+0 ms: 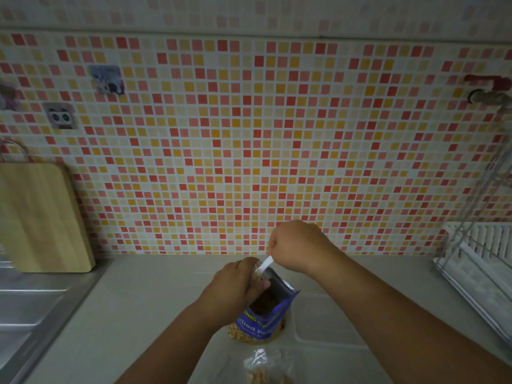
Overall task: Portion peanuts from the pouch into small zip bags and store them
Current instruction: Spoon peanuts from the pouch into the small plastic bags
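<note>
Fingers (277,244) of the right hand (300,249) clamp a white spoon (267,263), lower centre; left hand (238,285) grips a zip bag (259,273) at the pouch (263,321) mouth. Likely filling; next, tip peanuts (264,302) in steadily.

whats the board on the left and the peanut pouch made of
The board looks like pale wood or bamboo, matte, with lengthwise grain lines. The pouch seems glossy printed plastic film, creased, with a silvery foil-like lining showing at its open mouth.
</note>
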